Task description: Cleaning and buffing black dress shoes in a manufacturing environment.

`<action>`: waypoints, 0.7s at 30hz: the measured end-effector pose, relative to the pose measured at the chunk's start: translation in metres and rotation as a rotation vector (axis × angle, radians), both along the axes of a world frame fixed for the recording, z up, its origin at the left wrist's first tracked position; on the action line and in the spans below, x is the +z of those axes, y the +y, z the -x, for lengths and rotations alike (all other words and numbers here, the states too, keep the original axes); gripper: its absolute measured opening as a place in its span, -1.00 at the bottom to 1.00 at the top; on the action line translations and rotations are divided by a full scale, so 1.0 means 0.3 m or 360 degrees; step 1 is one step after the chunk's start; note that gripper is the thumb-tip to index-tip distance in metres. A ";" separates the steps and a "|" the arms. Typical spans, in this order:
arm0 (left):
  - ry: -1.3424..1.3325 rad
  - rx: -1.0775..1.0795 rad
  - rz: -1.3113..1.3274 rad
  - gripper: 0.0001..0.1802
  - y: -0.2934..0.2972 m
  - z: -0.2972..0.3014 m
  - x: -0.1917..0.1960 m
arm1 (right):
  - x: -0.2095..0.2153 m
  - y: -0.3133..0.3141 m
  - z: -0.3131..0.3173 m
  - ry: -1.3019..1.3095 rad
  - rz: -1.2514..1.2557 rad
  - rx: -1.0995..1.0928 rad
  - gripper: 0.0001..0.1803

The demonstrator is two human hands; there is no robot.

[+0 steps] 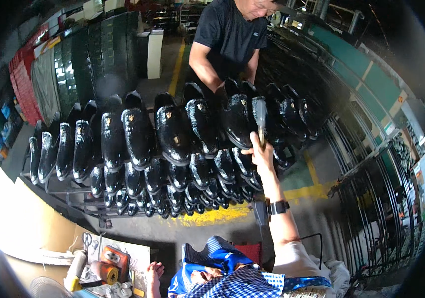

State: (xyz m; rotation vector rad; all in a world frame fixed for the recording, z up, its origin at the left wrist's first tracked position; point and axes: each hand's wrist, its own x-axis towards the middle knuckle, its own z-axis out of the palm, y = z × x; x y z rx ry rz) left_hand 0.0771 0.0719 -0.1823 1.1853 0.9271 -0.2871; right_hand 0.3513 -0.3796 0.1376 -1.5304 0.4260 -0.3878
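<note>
My right hand (261, 153) reaches forward over the rack, its fingers wrapped round the handle of a slim brush (260, 113) with a long pale head. The brush head is against or just in front of a glossy black shoe (255, 105) in the top row; whether it touches cannot be made out. To its left stands another black shoe (236, 119), toe down like the rest of the row. My left hand (155, 271) is low at the front, beside the worktable, fingers loosely apart with nothing in them. A dark band is round my right wrist.
A metal rack (73, 199) carries several tiers of shiny black shoes. Across it a co-worker in a black T-shirt (230, 37) leans in, hands hidden behind the shoes. At lower left a worktable (140, 253) bears an orange-and-black tool (115, 258). Metal racks (366, 198) line the right.
</note>
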 end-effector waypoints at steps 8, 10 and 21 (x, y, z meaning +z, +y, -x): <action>-0.0079 0.0038 -0.0075 -0.63 0.006 0.110 -0.032 | -0.051 -0.221 0.077 -0.0498 -0.0469 -0.0503 -0.64; -0.0076 0.0074 -0.0297 -0.61 0.002 0.094 -0.043 | -0.062 -0.243 0.034 -0.0424 -0.0565 -0.0278 -0.65; -0.0384 0.0151 -0.0024 -0.67 0.037 -0.109 -0.032 | -0.044 -0.276 0.097 -0.0719 -0.1462 0.0050 -0.52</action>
